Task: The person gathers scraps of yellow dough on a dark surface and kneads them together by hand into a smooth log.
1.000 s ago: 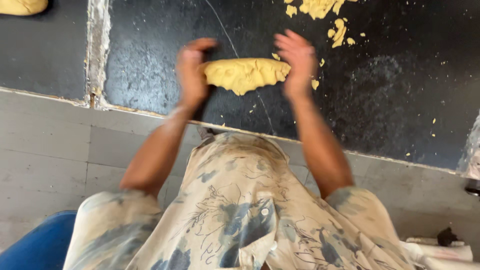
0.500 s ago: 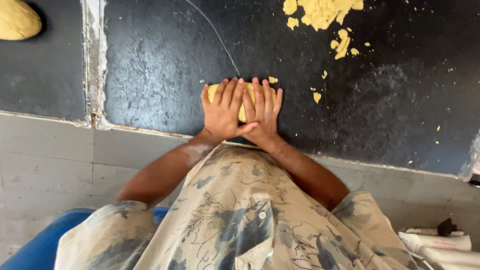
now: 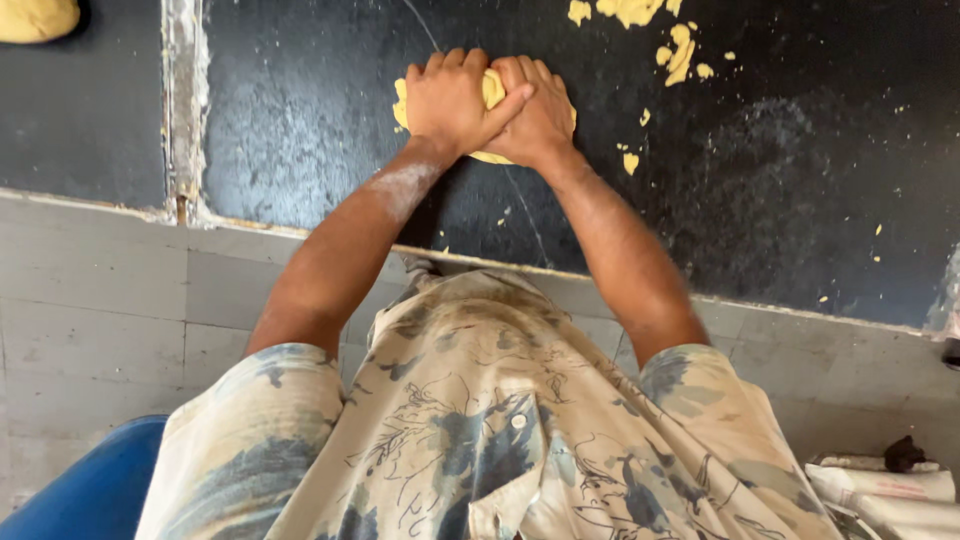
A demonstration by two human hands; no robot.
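Where flat palms lay moments ago, left hand [image 3: 450,100] and right hand [image 3: 535,115] now clench over the yellow dough [image 3: 493,92], bunching it thicker.

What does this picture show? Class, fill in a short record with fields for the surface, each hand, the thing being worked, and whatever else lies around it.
Surface: black counter, dusted pale in patches, with a grey tiled front
Left hand: fingers curled, pressing on the dough, thumb lying across the right hand
Right hand: curled on the dough, touching the left hand
Dough lump: yellow, mostly hidden under both hands
Dough scraps: yellow bits scattered at the upper right, apart from the lump
Second dough piece: yellow, at the top left corner
Blue object: lower left, kind unclear
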